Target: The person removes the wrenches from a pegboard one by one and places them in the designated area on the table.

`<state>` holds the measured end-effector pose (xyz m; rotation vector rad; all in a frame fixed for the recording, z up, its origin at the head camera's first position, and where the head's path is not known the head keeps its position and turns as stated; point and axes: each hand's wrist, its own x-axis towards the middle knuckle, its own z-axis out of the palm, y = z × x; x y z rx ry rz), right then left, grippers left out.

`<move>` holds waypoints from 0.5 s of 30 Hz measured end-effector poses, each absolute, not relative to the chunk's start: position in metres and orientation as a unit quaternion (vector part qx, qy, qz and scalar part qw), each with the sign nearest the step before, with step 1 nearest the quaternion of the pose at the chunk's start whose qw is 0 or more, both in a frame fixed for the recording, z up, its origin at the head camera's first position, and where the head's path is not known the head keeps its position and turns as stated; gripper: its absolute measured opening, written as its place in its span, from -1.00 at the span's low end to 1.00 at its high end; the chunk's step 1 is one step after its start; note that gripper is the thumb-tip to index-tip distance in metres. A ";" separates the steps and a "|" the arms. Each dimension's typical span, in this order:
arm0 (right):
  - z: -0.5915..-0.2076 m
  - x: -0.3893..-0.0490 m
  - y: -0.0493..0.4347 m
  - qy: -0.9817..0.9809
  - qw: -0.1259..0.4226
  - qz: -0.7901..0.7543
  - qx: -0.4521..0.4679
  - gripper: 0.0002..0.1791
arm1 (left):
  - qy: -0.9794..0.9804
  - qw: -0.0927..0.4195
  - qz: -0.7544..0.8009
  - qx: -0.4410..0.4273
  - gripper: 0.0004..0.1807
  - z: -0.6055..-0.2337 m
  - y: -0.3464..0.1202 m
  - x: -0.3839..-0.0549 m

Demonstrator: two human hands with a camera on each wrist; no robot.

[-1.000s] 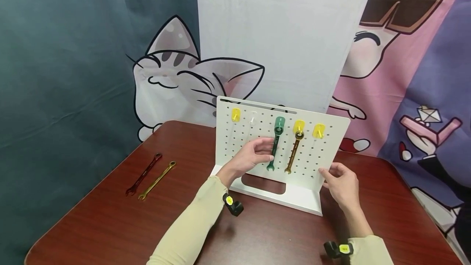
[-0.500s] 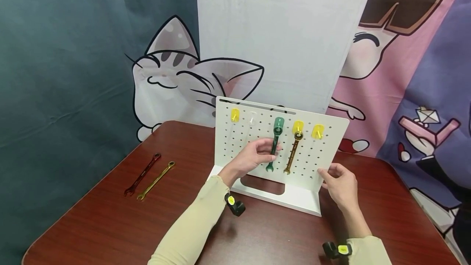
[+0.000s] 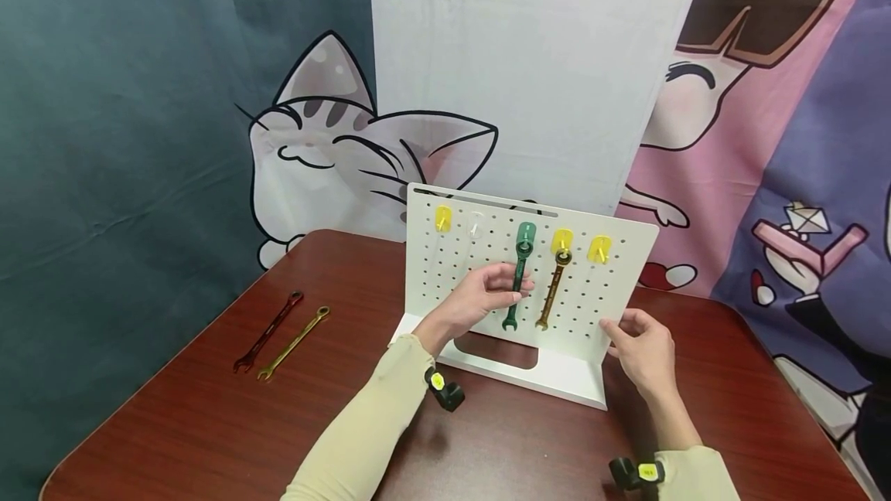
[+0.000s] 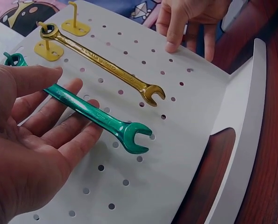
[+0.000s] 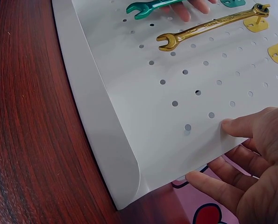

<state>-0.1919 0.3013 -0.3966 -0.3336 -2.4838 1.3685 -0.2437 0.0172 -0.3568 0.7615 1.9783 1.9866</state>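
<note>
My left hand (image 3: 473, 300) pinches a green combination wrench (image 4: 101, 116) by its shank, thumb in front and fingers behind. The ring end of that wrench is up at the green hook (image 3: 526, 233), whose tip seems to pass through the ring; its open jaw points down. To the right, a gold-brown combination wrench (image 3: 553, 292) hangs from a yellow hook (image 3: 562, 239). Both are in front of a white pegboard (image 3: 592, 296) standing on the table. My right hand (image 3: 646, 350) grips the board's lower right edge, thumb on the front face (image 5: 241, 125), other fingers behind.
On the left of the dark red table (image 3: 209, 424) lie a red wrench (image 3: 267, 333) and a yellow-gold wrench (image 3: 294, 344). Other hooks on the board are a yellow one (image 3: 443, 219) at left, a clear one (image 3: 476, 224) and a yellow one (image 3: 599, 249) at right. Printed cloth hangs behind.
The fingers of my left hand have slid a little further right behind the green wrench. My right hand keeps its grip on the board, and the wrenches stay where they were.
</note>
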 end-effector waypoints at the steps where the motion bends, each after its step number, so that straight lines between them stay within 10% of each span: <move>1: -0.397 -0.192 0.301 -0.861 0.143 0.475 -0.116 -0.61 | 0.676 0.118 0.679 0.261 -0.56 -0.357 0.017 -0.243; 15: -0.397 -0.192 0.302 -0.862 0.142 0.472 -0.114 -0.59 | 0.676 0.122 0.684 0.244 -0.65 -0.357 0.017 -0.239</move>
